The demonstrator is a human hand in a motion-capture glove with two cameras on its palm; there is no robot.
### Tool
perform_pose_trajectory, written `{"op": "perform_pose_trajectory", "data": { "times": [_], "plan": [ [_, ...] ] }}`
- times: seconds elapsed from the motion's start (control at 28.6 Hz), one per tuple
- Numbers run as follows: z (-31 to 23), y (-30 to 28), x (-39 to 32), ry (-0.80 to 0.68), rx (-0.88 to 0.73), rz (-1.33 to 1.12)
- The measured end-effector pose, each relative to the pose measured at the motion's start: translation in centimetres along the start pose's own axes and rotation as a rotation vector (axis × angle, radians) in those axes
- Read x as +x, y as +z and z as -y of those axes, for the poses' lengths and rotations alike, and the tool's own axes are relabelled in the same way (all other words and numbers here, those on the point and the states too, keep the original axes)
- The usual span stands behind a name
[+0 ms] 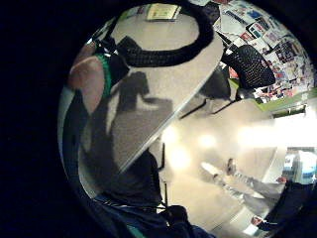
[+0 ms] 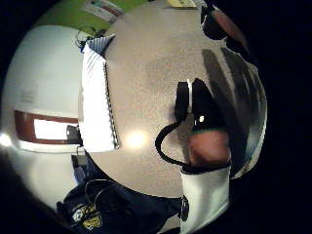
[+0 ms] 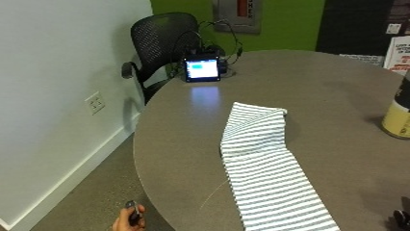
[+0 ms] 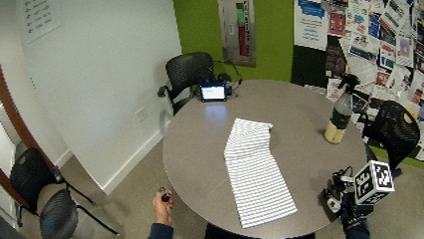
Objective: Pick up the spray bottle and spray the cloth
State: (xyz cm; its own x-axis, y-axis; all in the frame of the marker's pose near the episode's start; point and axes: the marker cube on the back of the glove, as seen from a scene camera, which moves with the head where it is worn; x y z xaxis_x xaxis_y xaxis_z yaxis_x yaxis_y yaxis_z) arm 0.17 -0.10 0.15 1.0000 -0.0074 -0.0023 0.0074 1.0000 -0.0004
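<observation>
The spray bottle, clear with a black trigger head and yellowish liquid, stands upright near the table's right edge; in the outside view only its lower part shows. A white-and-grey striped cloth lies lengthwise across the middle of the round grey table, its far end folded over. My gloved right hand hovers at the table's near right edge, well short of the bottle and holding nothing. The thumb side palm view shows the cloth across bare tabletop, with straight finger shadows.
A small lit screen with cables stands at the table's far edge. Black mesh chairs stand behind it and at the right. The bare left hand holds a small black device off the table's near left side.
</observation>
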Motion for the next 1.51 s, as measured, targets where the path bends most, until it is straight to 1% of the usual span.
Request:
{"op": "perform_pose_trajectory", "data": {
  "times": [0.67, 0.98, 1.12, 1.37, 1.51],
  "plan": [
    [-0.7, 0.2, 0.0, -0.001, -0.008, -0.012],
    [0.2, -1.3, 0.1, -0.022, -0.008, 0.003],
    [3.4, -2.1, -1.2, -0.046, -0.014, 0.021],
    [10.7, -4.2, -7.9, -0.163, 0.003, -0.011],
    [14.0, -5.0, -10.9, -0.171, 0.005, -0.025]
  ]
}}
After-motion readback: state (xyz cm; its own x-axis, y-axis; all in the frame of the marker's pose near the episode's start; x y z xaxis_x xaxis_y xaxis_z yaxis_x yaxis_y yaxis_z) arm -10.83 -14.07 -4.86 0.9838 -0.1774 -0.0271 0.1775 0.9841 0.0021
